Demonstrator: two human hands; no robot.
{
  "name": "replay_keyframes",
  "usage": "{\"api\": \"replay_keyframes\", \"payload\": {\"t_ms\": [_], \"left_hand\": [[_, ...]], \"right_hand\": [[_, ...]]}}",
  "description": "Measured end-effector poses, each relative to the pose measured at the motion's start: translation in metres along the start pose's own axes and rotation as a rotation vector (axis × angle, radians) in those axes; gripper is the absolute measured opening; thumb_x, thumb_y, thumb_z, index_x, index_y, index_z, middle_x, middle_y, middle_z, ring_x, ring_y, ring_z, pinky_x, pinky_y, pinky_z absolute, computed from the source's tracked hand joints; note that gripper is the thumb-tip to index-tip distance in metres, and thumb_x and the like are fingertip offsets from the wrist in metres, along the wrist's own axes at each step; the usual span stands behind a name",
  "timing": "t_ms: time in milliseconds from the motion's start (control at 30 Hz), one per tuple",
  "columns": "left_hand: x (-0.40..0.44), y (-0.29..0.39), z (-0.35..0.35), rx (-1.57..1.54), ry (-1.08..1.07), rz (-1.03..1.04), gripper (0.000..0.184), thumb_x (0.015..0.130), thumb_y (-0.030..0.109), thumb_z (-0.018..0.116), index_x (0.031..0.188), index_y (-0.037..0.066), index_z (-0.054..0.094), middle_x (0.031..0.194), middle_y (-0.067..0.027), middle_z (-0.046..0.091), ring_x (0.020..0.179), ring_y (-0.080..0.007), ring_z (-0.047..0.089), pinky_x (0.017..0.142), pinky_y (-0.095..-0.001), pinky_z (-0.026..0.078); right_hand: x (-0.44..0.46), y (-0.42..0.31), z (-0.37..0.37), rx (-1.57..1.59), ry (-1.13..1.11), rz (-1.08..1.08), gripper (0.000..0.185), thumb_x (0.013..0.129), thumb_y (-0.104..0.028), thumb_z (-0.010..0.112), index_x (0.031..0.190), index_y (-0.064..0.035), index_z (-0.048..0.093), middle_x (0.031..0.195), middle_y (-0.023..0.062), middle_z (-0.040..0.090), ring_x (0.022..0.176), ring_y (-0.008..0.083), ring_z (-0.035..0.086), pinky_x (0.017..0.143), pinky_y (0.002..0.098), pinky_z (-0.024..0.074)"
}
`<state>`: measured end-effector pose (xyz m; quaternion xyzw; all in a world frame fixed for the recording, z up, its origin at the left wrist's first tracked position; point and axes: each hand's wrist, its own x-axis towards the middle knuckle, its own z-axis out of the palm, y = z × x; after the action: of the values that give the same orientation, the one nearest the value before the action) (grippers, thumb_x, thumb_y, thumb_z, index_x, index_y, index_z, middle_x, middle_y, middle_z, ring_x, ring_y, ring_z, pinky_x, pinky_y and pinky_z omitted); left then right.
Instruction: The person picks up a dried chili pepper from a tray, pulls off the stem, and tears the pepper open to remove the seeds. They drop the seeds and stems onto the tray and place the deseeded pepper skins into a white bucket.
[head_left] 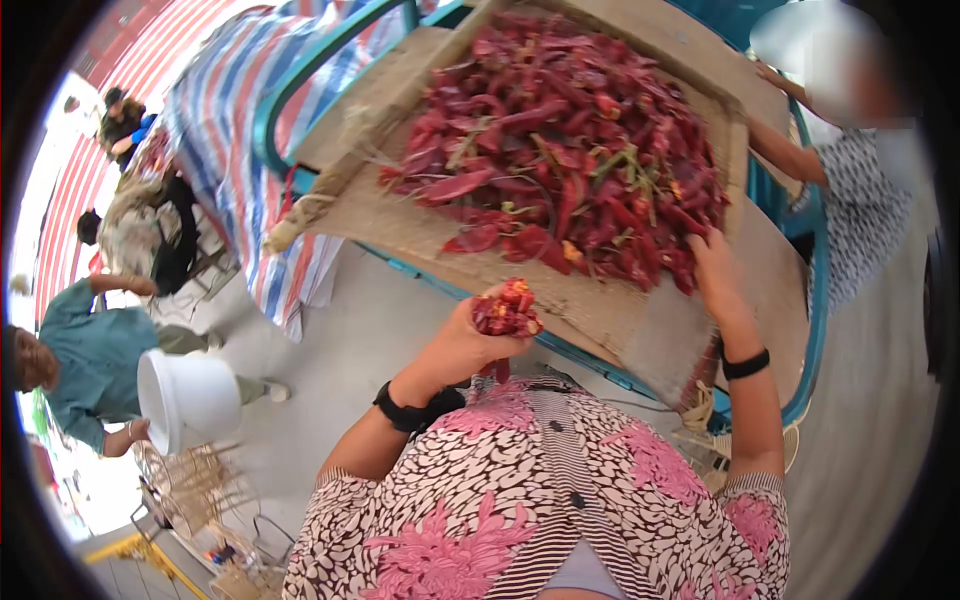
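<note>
My left hand (pixel 455 345) is closed around a bunch of dried red chilies (pixel 508 312), held in front of my body at the near edge of the tray. Their cut or stem ends face up, and some tips hang below my fingers. My right hand (pixel 715 268) reaches to the right side of a large heap of dried red chilies (pixel 570 150), fingers bent down at the pile's edge. Whether those fingertips grip a chili is hard to make out. The heap lies on a shallow wooden tray (pixel 385 215) with raised edges.
The tray rests on a teal metal frame (pixel 275 110). Striped plastic sheeting (pixel 225 120) hangs at the left. A person in a teal shirt (pixel 95 345) carries a white bucket (pixel 200 400). Another person in a patterned top (pixel 860 205) stands at the tray's far right. More people sit farther left.
</note>
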<state>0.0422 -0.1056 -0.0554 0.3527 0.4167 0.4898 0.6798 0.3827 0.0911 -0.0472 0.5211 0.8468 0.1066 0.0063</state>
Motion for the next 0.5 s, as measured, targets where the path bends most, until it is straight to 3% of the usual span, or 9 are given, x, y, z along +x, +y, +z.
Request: {"api": "replay_keyframes", "payload": {"t_ms": [100, 200, 300, 400, 500], "left_hand": [[-0.002, -0.008, -0.022, -0.092, -0.017, -0.003, 0.036, 0.076, -0.002, 0.072, 0.107, 0.005, 0.056, 0.088, 0.0025, 0.063, 0.073, -0.0046, 0.059, 0.060, -0.0214, 0.049], [-0.005, 0.001, -0.030, -0.085, -0.051, 0.009, 0.038, 0.076, -0.001, 0.072, 0.109, 0.006, 0.055, 0.088, 0.0034, 0.063, 0.076, -0.0046, 0.059, 0.062, -0.0214, 0.048], [-0.002, 0.009, -0.030, -0.102, -0.118, -0.039, 0.041, 0.076, 0.005, 0.073, 0.114, 0.006, 0.055, 0.091, 0.0022, 0.064, 0.062, -0.0072, 0.061, 0.050, -0.0202, 0.045], [0.013, 0.013, -0.025, -0.108, -0.206, -0.044, 0.044, 0.077, 0.006, 0.072, 0.118, 0.005, 0.055, 0.092, 0.0014, 0.065, 0.053, -0.0091, 0.061, 0.042, -0.0196, 0.041], [0.027, 0.018, -0.013, -0.143, -0.295, 0.017, 0.049, 0.077, 0.006, 0.069, 0.123, 0.005, 0.054, 0.091, 0.0014, 0.065, 0.052, -0.0089, 0.061, 0.040, -0.0186, 0.040]], "right_hand": [[-0.007, 0.002, -0.004, 0.179, 0.142, -0.017, 0.037, 0.078, -0.003, 0.061, 0.113, -0.0099, 0.052, 0.109, 0.0162, 0.052, 0.096, 0.0405, 0.056, 0.075, 0.0467, 0.0481], [-0.013, 0.005, -0.022, 0.168, 0.045, 0.065, 0.037, 0.077, -0.001, 0.063, 0.112, -0.0071, 0.052, 0.104, 0.0164, 0.055, 0.096, 0.0402, 0.056, 0.076, 0.0463, 0.0467], [-0.016, -0.017, -0.046, 0.220, 0.172, 0.184, 0.035, 0.078, -0.002, 0.064, 0.112, -0.0065, 0.054, 0.102, 0.0174, 0.057, 0.095, 0.0402, 0.056, 0.077, 0.0450, 0.0467], [-0.017, -0.018, -0.058, 0.237, 0.203, 0.144, 0.034, 0.080, -0.003, 0.065, 0.112, -0.0034, 0.055, 0.097, 0.0155, 0.060, 0.088, 0.0335, 0.060, 0.076, 0.0404, 0.0476], [-0.027, -0.054, -0.075, 0.616, 0.251, 0.325, 0.030, 0.080, -0.003, 0.066, 0.109, -0.0017, 0.056, 0.091, 0.0090, 0.061, 0.080, 0.0207, 0.061, 0.072, 0.0335, 0.0486]]}}
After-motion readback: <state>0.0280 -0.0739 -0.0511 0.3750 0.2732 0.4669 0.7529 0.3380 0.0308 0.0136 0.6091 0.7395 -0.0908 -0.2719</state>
